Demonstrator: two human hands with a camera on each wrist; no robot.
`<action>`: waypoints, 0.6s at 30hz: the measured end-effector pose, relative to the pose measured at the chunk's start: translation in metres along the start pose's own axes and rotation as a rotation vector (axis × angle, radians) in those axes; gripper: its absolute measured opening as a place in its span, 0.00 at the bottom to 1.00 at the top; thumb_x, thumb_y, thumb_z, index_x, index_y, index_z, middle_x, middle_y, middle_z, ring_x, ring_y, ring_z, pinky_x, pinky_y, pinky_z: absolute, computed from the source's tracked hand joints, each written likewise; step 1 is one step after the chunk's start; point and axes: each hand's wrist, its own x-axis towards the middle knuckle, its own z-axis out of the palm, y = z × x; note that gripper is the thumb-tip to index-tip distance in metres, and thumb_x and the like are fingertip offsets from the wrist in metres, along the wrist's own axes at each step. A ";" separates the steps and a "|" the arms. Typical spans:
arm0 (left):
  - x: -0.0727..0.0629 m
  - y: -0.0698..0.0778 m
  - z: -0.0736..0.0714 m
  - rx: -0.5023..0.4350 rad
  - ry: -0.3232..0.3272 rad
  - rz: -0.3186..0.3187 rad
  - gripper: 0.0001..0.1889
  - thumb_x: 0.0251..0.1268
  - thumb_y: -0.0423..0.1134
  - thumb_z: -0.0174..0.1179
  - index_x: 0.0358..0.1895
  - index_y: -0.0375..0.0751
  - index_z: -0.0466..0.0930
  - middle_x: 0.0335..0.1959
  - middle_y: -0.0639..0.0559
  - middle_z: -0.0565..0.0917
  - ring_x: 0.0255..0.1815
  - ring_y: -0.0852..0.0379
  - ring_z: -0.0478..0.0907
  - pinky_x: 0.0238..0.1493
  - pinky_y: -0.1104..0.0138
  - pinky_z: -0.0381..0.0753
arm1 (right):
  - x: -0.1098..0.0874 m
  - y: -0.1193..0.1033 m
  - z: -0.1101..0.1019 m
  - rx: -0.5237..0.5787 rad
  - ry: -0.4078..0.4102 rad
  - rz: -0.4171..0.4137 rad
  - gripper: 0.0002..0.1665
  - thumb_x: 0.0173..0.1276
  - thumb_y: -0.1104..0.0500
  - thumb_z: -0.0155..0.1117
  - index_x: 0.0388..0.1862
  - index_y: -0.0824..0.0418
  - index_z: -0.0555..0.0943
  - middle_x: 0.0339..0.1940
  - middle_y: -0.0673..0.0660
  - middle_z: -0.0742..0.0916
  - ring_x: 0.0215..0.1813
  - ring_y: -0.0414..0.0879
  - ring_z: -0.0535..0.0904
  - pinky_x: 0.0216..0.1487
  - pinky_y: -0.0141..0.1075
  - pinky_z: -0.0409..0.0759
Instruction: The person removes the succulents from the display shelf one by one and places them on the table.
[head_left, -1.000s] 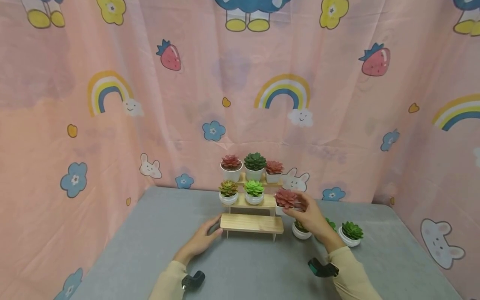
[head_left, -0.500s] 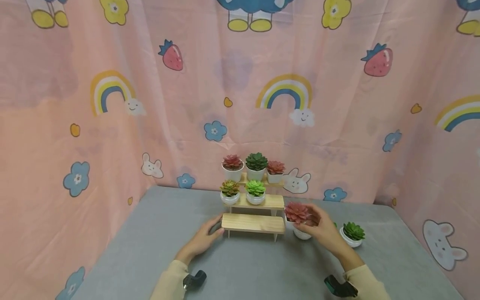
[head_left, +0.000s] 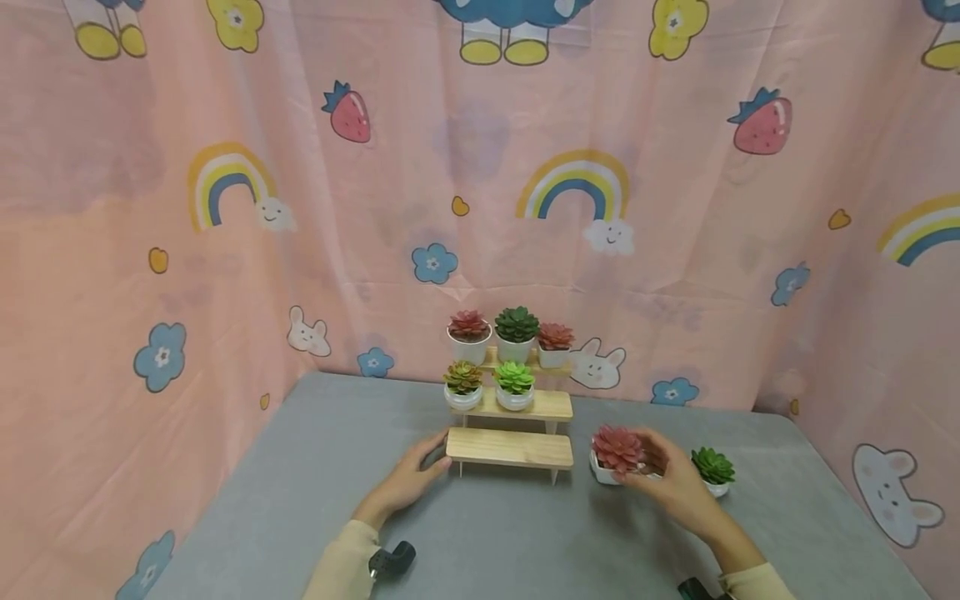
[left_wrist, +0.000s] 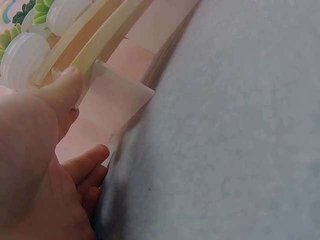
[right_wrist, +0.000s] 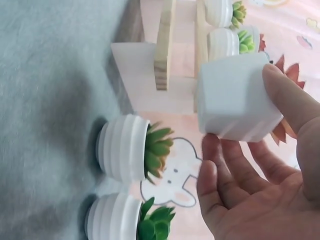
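My right hand (head_left: 671, 483) holds a red potted succulent (head_left: 617, 450) to the right of a tiered wooden stand (head_left: 510, 450). In the right wrist view, thumb and fingers pinch the square white pot (right_wrist: 237, 97), which is up off the table. At the stand's left end, my left hand (head_left: 408, 475) holds the lowest step between thumb and fingers. The left wrist view has the thumb at the board's edge (left_wrist: 102, 47), with the other fingers loosely bent below. No pot stands on that lowest step. Two succulents (head_left: 514, 383) sit on the middle tier.
Three potted succulents (head_left: 516, 329) line the top tier. On the grey table (head_left: 300, 517), right of the stand, a green succulent (head_left: 712, 467) in a white pot stands near the right hand. A ridged pot (right_wrist: 122, 147) also stands there. A pink patterned curtain (head_left: 375, 208) hangs behind.
My right hand has carried the red succulent away from the stand's middle tier, to the right and nearer me. The left hand has stayed at the stand's end.
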 end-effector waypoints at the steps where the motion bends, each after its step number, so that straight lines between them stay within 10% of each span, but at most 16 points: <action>1: 0.000 0.000 0.000 -0.001 -0.003 0.002 0.32 0.78 0.49 0.54 0.79 0.43 0.60 0.79 0.38 0.63 0.81 0.32 0.56 0.78 0.34 0.52 | -0.001 0.001 -0.001 0.005 -0.011 0.010 0.35 0.65 0.57 0.74 0.67 0.66 0.72 0.59 0.65 0.84 0.47 0.29 0.80 0.47 0.32 0.84; 18: 0.000 0.003 -0.001 -0.005 0.004 -0.036 0.32 0.77 0.49 0.55 0.79 0.47 0.60 0.80 0.41 0.63 0.82 0.34 0.55 0.79 0.35 0.51 | -0.015 0.031 -0.002 0.123 -0.207 0.026 0.40 0.60 0.65 0.76 0.66 0.78 0.67 0.59 0.75 0.79 0.46 0.30 0.82 0.44 0.31 0.85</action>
